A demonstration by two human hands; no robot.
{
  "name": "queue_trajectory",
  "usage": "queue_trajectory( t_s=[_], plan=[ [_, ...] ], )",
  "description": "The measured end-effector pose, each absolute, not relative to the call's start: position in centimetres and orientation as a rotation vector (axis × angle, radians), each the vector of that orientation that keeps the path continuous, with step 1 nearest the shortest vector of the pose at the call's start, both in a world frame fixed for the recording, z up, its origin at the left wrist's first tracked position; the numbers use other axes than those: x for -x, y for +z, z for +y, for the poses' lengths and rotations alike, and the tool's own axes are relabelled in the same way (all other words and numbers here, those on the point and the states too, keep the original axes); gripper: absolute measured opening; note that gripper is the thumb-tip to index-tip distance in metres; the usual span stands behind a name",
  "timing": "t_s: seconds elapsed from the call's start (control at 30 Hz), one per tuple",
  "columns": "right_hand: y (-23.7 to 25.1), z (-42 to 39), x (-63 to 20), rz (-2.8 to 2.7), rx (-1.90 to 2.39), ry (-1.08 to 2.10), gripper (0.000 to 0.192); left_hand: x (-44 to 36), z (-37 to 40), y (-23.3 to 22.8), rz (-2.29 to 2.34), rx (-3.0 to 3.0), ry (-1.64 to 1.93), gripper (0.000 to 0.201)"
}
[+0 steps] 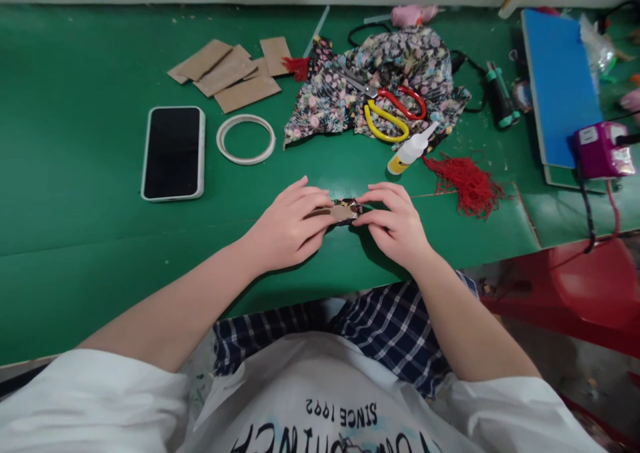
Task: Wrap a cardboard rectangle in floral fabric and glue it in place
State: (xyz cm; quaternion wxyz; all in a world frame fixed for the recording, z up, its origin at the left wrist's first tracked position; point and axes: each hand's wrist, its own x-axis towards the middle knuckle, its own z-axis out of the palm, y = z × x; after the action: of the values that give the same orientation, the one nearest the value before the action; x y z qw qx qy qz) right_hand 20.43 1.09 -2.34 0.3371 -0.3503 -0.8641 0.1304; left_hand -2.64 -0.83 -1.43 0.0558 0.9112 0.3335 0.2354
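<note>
While our left hand point(287, 229) and right hand point(395, 226) pinch a small card piece point(336, 211) at frame centre, a glue bottle point(411, 150), red tassel point(467, 185) and scissors point(393, 109) lie just beyond, upper right.

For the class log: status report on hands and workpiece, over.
Left hand and right hand both pinching small cardboard-and-fabric piece on green table. Glue bottle beyond, clear of hands.

A phone point(173, 151), tape ring point(245, 139), cardboard pieces point(230, 73), scissors point(387, 109) on floral cloth point(325, 99), and perhaps a glue bottle point(411, 150).
</note>
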Motion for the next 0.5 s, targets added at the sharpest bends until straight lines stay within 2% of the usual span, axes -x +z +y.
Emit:
queue_trajectory(
  t_s=[0.33,0.5],
  plan=[
    [-2.19,1.06,-20.58,-2.271,0.891,0.335,0.028,2.00,-1.27,-1.57,0.981,-2.832,0.568,0.029],
    [-1.68,0.92,-21.08,-2.226,1.097,0.293,0.009,1.86,-1.39,-1.63,0.910,-2.855,0.513,0.031]
  ],
)
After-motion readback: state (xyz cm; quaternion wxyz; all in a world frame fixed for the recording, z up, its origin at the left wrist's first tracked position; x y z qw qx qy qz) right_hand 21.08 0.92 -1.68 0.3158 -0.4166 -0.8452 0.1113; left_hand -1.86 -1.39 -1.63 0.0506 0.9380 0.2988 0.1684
